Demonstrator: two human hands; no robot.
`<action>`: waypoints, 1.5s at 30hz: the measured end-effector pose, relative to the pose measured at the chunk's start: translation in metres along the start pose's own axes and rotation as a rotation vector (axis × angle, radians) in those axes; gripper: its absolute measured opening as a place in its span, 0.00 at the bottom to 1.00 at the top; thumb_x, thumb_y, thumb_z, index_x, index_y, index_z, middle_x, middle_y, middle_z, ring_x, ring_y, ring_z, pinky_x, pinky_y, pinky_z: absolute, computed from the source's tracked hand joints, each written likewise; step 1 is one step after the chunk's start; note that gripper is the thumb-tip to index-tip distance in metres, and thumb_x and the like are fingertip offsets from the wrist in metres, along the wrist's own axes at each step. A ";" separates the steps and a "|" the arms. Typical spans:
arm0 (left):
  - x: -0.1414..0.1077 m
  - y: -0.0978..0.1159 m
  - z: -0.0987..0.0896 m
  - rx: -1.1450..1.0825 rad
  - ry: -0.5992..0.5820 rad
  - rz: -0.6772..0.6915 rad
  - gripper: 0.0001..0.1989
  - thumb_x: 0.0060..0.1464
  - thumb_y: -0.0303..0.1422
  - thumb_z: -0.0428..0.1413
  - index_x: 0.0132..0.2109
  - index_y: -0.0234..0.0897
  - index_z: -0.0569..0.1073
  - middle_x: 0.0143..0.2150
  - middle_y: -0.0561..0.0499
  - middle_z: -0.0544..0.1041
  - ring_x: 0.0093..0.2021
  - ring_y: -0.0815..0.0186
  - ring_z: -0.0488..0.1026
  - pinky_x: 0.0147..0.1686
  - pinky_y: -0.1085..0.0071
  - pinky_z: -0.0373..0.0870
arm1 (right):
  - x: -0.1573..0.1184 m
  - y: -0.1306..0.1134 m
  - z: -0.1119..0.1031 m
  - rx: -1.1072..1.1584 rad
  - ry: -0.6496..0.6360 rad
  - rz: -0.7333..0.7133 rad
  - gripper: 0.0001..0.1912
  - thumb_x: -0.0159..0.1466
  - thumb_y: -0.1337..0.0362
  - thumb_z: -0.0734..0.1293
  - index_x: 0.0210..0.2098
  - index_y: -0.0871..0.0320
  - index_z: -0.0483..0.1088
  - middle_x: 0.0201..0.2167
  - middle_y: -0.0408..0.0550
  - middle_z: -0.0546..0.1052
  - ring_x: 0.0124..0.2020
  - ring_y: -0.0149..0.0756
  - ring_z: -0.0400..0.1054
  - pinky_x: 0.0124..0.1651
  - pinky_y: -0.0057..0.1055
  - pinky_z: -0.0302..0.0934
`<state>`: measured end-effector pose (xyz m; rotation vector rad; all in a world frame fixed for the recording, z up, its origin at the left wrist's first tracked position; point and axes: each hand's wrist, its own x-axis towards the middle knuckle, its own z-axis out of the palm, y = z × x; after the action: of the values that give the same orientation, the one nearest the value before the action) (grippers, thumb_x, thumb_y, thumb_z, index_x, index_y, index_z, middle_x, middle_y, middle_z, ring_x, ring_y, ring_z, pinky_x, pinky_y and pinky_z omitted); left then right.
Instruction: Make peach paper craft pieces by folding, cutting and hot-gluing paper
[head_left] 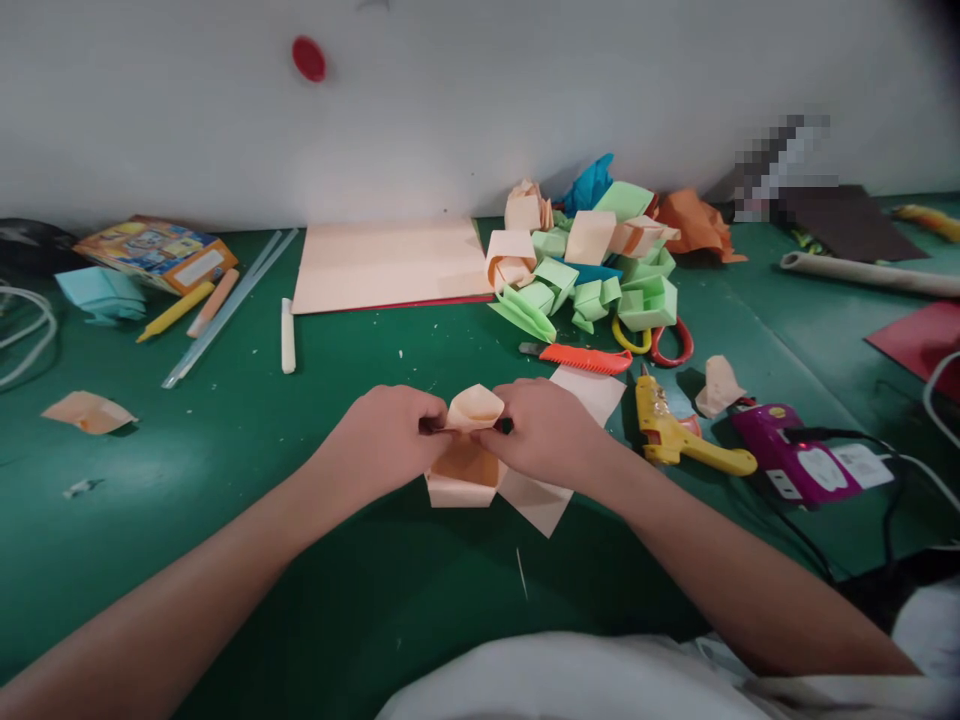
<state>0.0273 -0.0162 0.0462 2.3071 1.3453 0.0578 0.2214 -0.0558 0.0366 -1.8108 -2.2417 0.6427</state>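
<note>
A peach folded paper box (461, 490) is between my two hands at the middle of the green table, its near wall standing and a pointed flap raised at the far side. My left hand (386, 435) pinches its far left edge, thumb inside. On the far right edge, my right hand (551, 435) grips in the same way, fingers curled behind the paper. Under and beside my right hand lie loose pale peach paper pieces (544, 500). An orange-red utility knife (585, 358) rests just beyond that hand.
Behind, green and peach folded papers (592, 260) are heaped beside a peach sheet (390, 265). At right lie scissors (671, 343), a yellow glue gun (679, 435) and a purple power strip (799, 455) with cables. Glue sticks (232, 305) and a crayon (176, 312) lie left.
</note>
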 end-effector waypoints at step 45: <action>0.001 -0.022 -0.002 -0.476 -0.041 0.532 0.07 0.58 0.27 0.55 0.45 0.39 0.72 0.47 0.47 0.78 0.43 0.64 0.76 0.42 0.70 0.73 | -0.007 0.026 0.019 0.305 0.400 -0.288 0.09 0.55 0.76 0.66 0.26 0.55 0.69 0.27 0.44 0.79 0.34 0.37 0.70 0.33 0.29 0.58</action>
<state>0.0092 -0.0056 0.0389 2.1585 0.5784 0.4449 0.2384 -0.0624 0.0092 -1.3036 -1.9566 0.4831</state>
